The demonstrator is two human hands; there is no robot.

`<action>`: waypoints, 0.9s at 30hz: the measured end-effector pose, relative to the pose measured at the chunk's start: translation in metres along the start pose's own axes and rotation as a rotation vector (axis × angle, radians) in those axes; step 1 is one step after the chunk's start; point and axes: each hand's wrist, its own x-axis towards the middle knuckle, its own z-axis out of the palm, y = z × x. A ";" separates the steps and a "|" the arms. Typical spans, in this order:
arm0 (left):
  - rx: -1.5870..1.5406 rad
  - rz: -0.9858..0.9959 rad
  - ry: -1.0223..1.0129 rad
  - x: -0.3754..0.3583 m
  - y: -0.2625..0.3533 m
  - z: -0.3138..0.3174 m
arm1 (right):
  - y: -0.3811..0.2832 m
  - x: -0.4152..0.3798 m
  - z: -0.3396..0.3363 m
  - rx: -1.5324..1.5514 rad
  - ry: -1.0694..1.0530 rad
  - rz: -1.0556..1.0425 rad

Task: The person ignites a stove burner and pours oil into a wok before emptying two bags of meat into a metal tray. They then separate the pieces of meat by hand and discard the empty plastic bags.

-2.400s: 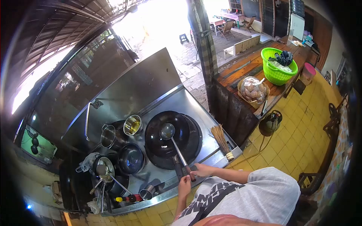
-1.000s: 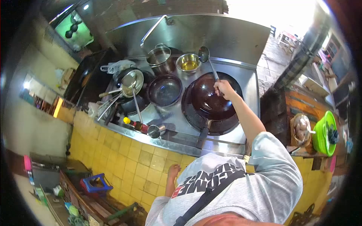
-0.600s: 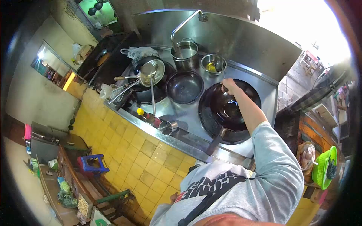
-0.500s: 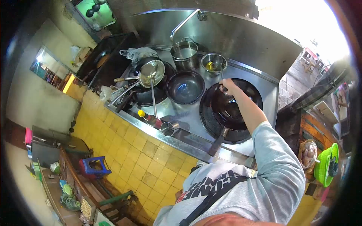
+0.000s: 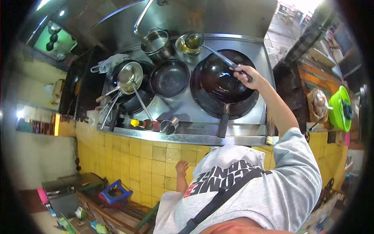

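My right hand (image 5: 248,77) is wrapped round the handle of a ladle (image 5: 224,58). The ladle's dark round cup is tilted over the rim of a small metal bowl (image 5: 180,45) that holds yellow liquid, probably oil. Below the ladle's handle lies a dark wok (image 5: 220,84) with a shiny inner surface, its own handle (image 5: 223,124) pointing toward me. At my side, away from the stove, my left hand (image 5: 182,167) hangs over the floor with nothing in it, fingers loosely apart.
Left of the wok are a black pan (image 5: 170,78), a steel pot (image 5: 157,46) under a faucet (image 5: 137,27), and strainers (image 5: 129,77). A yellow-capped bottle (image 5: 146,124) and a metal cup (image 5: 169,126) lie by the front edge. A green basket (image 5: 339,109) stands at right.
My right hand has drawn the ladle up out of the bowl and shifted right, over the wok's edge. My left hand has come into view. The camera view has turned.
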 end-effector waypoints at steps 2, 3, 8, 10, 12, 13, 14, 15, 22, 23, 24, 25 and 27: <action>-0.025 -0.006 -0.019 0.018 -0.003 -0.026 | 0.014 -0.043 -0.004 0.003 0.013 -0.024; -0.013 -0.013 -0.025 0.018 -0.001 -0.032 | 0.025 -0.061 -0.007 -0.002 0.010 -0.033; 0.151 -0.123 -0.014 0.026 0.002 -0.044 | 0.086 -0.117 -0.027 -0.159 0.246 -0.118; 0.174 -0.118 -0.024 0.022 0.000 -0.041 | 0.107 -0.125 -0.024 -0.214 0.357 -0.132; 0.189 -0.118 -0.069 0.021 0.005 -0.033 | 0.118 -0.129 -0.035 -0.116 0.345 -0.120; 0.179 -0.119 -0.070 0.021 0.004 -0.031 | 0.122 -0.131 -0.040 -0.014 0.334 -0.111; 0.198 -0.076 -0.082 0.020 0.003 -0.027 | 0.123 -0.134 -0.043 -0.002 0.348 -0.101; 0.216 -0.033 -0.090 0.019 0.001 -0.024 | 0.126 -0.135 -0.049 -0.015 0.341 -0.095; 0.046 -0.067 0.026 -0.015 -0.026 -0.006 | 0.100 -0.110 -0.057 0.121 0.086 -0.144; 0.035 -0.059 0.032 -0.022 -0.030 -0.001 | 0.091 -0.100 -0.051 0.115 0.073 -0.142; 0.081 -0.055 0.042 -0.029 -0.034 0.005 | 0.083 -0.087 -0.042 0.044 0.053 -0.176; 0.128 -0.053 0.053 -0.038 -0.035 0.007 | 0.077 -0.074 -0.033 -0.025 0.034 -0.211; 0.303 0.108 -0.193 -0.045 -0.034 0.012 | 0.063 -0.040 -0.019 -0.084 0.028 -0.227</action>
